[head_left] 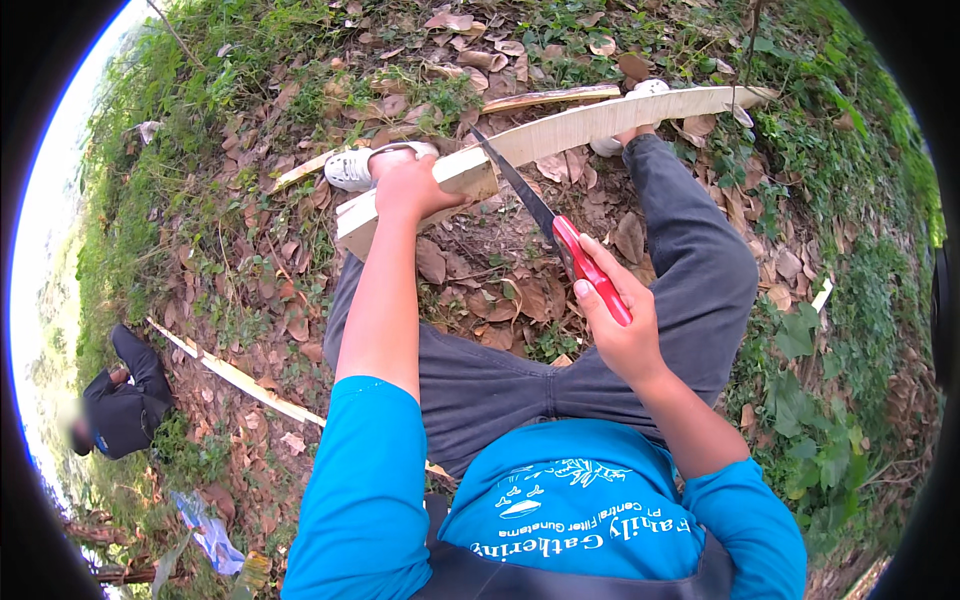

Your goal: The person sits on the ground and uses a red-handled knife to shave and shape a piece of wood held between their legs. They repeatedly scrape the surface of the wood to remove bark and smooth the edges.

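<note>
My left hand [405, 190] is wrapped over a thick pale wooden block [362, 222], near my left foot. From the block's far side a long pale plank [600, 118] stretches to the upper right; I cannot tell whether the two are joined. In my right hand [625, 330] is a saw [585, 262] with a red handle and a dark, narrow blade. Its blade slants up and left, crossing the wood just right of my left hand, and the tip shows beyond the far edge.
White clogs [350, 170] are on my feet. Another wood strip [550, 98] lies behind the plank, and a long thin one [240, 378] at the left. A person in dark clothes [125, 410] sits far left, near a blue-white plastic sheet [208, 532]. Dry leaves and weeds cover the ground.
</note>
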{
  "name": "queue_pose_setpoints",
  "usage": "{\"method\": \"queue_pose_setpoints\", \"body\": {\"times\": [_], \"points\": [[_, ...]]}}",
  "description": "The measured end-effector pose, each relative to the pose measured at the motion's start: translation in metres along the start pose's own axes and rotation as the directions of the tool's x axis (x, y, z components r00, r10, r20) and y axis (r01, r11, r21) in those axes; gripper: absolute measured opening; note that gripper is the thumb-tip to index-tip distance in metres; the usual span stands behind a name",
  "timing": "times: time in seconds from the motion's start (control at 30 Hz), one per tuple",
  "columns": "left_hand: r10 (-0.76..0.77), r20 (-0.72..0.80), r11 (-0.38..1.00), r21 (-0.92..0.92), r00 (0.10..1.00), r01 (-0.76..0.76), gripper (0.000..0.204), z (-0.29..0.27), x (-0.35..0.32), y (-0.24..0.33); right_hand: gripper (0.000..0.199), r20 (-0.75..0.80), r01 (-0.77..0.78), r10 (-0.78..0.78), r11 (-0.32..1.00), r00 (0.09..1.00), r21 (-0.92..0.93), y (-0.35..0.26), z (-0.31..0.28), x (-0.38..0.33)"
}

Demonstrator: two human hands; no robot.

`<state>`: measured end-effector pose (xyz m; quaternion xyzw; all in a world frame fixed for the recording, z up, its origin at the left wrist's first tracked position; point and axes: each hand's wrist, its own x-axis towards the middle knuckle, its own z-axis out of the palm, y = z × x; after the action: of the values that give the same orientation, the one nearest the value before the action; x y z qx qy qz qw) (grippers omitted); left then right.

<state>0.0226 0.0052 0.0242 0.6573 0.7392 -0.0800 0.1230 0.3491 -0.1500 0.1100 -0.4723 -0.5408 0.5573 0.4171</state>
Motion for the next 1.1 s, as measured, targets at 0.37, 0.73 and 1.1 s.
{"method": "queue_pose_setpoints", "body": {"times": [0.37,0.73,1.1], "points": [[-0.033,-0.022,0.999,-0.013,0.999,0.032,0.094,-0.001,0.004,0.001,0.042,-0.048,0.148,-0.15,0.988,0.987,-0.045,0.019,0.036,0.106],[-0.032,0.013,0.999,0.012,0.999,0.032,0.104,-0.006,0.001,-0.002,0.049,0.07,0.102,-0.103,0.995,0.992,0.02,0.048,0.023,0.1],[0.018,0.13,0.999,-0.04,0.991,-0.013,0.108,-0.015,0.022,-0.009,0.052,0.043,0.044,-0.048,0.996,0.998,0.08,0.074,0.031,0.086]]}}
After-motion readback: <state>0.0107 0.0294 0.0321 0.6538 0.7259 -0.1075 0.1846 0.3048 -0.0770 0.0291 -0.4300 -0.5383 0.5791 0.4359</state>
